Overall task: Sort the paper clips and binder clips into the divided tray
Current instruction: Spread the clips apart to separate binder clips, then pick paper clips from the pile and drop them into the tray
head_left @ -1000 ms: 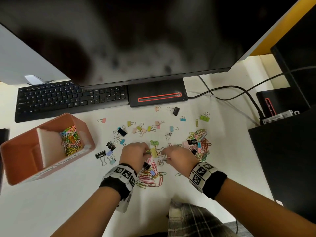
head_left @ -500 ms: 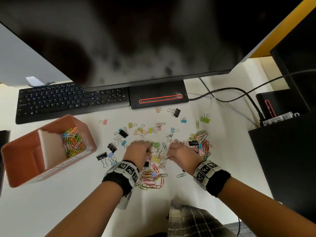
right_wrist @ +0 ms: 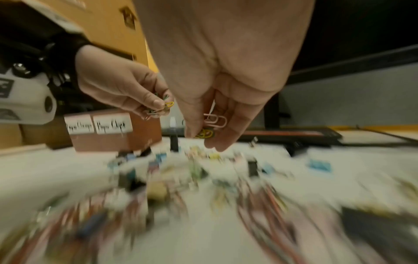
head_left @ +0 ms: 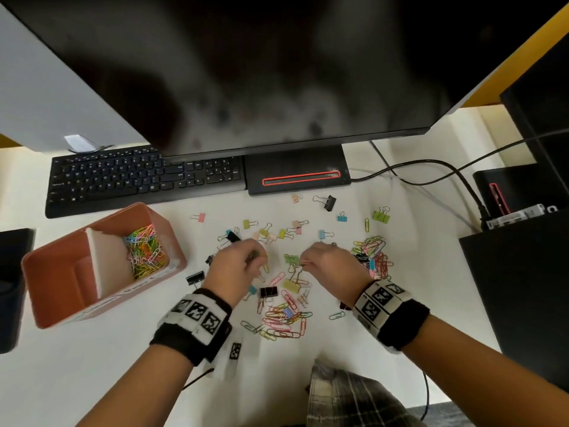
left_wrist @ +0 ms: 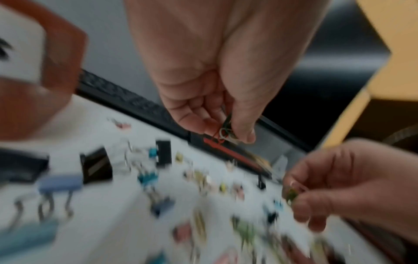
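Note:
Both hands hover above the scattered clips on the white desk. My left hand (head_left: 246, 260) (left_wrist: 228, 132) (right_wrist: 158, 105) pinches a small bunch of paper clips (left_wrist: 224, 133) between thumb and fingers. My right hand (head_left: 311, 261) (right_wrist: 203, 135) (left_wrist: 294, 194) pinches a pink and a yellow paper clip (right_wrist: 213, 121). The pink divided tray (head_left: 58, 315) stands at the left; its right compartment holds a heap of coloured paper clips (head_left: 144, 251), its left compartment looks empty. Loose paper clips (head_left: 283, 322) lie between my wrists, with more (head_left: 375, 254) at the right. Binder clips (head_left: 268, 292) are strewn around.
A black keyboard (head_left: 138, 180) and a monitor base (head_left: 298, 174) lie behind the clips, under a large monitor (head_left: 277, 72). Cables (head_left: 431, 167) run to black equipment (head_left: 523, 272) at the right. A dark object (head_left: 9, 288) sits at the left edge.
Both hands have lifted off the desk and drawn apart, each carrying paper clips. The yellow binder clip they were over now lies uncovered between them.

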The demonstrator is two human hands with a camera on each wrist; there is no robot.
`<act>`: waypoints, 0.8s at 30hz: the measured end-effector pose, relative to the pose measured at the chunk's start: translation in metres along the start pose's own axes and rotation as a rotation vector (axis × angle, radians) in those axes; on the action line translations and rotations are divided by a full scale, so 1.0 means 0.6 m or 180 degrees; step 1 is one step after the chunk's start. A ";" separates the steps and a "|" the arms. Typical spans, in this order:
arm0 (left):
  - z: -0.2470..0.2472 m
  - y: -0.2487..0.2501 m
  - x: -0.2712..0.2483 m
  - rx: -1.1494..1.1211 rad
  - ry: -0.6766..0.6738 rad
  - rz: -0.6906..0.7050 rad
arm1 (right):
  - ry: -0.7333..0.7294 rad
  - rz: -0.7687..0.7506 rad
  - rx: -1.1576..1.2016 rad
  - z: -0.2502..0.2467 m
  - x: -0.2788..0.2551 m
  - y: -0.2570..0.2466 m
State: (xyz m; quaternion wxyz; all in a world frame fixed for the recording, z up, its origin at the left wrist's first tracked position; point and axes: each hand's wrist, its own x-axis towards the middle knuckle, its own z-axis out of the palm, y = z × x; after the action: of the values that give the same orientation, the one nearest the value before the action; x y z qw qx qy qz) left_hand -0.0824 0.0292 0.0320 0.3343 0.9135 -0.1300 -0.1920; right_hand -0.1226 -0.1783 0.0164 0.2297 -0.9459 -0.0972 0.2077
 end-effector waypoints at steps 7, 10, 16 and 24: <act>-0.220 -0.088 -0.057 -0.0120 0.1199 -0.0832 | 0.0445 -0.0850 0.0654 -0.047 0.104 -0.237; -0.256 -0.137 -0.058 -0.0136 0.1195 -0.1144 | 0.0340 -0.0853 0.0671 -0.034 0.168 -0.340; -0.261 -0.158 -0.064 0.0065 0.1017 -0.0944 | 0.0370 -0.0612 0.0816 -0.004 0.198 -0.386; -0.151 -0.093 -0.064 -0.0291 0.0094 0.0313 | 0.0443 0.0587 0.0281 0.016 0.041 -0.114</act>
State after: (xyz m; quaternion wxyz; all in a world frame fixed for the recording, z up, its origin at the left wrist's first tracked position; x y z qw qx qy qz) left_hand -0.0707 0.1356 0.0688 0.3866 0.8925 -0.1608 -0.1676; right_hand -0.1108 -0.1079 0.0324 0.2572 -0.9519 0.0156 0.1659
